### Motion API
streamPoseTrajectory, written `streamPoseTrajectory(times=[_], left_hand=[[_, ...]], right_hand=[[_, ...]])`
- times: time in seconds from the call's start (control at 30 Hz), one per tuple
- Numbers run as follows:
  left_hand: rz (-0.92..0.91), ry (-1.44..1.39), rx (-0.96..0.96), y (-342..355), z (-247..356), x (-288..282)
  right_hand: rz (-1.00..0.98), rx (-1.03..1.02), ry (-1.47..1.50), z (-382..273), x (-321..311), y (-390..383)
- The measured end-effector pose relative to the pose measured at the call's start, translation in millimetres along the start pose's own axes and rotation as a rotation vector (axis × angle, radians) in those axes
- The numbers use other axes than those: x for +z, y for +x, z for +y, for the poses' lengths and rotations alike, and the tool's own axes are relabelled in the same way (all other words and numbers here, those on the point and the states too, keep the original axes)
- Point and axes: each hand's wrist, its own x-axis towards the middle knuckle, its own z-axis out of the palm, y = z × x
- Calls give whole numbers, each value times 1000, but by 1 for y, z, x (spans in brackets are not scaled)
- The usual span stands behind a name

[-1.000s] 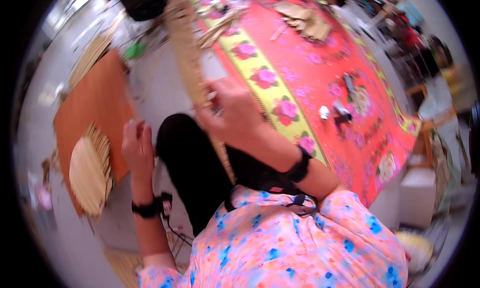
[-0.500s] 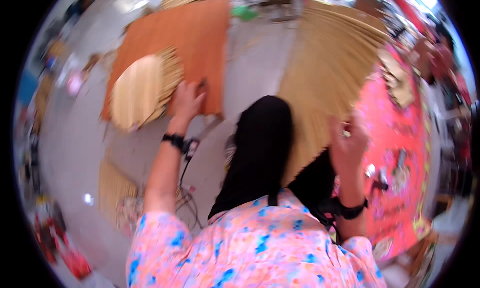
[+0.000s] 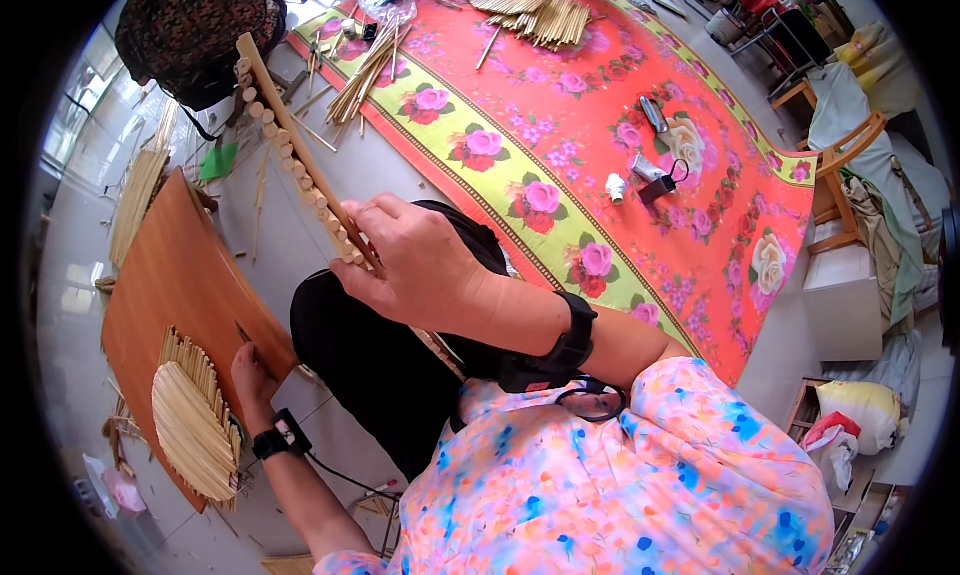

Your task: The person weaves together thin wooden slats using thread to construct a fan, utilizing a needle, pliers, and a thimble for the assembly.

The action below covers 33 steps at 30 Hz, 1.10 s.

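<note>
My right hand (image 3: 405, 265) is closed on the edge of a panel of joined straw-coloured stalks (image 3: 310, 190). I see the panel edge-on, a row of round cut ends beside a flat strip, tilted up over my dark-trousered knee. My fingers and leg hide much of it. Lower left, my left hand (image 3: 252, 377) rests at the edge of a brown wooden board (image 3: 190, 285). A thin dark pointed tool (image 3: 243, 332) sticks out from its curled fingers; its kind is unclear. Beside that hand lies a rounded piece of pale stalks (image 3: 190, 430) with a ragged edge.
A red floral sheet (image 3: 540, 105) covers the floor to the right. On it lie bundled stalks (image 3: 545, 15), a small white bottle (image 3: 615, 187) and a black box (image 3: 657, 189). A patterned backpack (image 3: 200, 35) stands far left; a wooden chair (image 3: 840, 175) is at the right.
My view has turned to the right. The panel, earlier lying broad side up, now shows edge-on. My right hand, earlier raised at its near edge, now grips it. My left hand stays by the board.
</note>
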Motion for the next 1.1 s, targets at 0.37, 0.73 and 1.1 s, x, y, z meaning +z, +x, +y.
streamPoseTrajectory(times=[0.37,0.73,1.1], left_hand=[[-223,-635,445,-182,197,202],[-208,-187,625,-221,159,293],[-30,-129,778,-210,175,316]], right_hand=[[29,11,-160,1,2,-8],[8,114,-22,10,-4,-9],[5,125,14,2,-3,-10]])
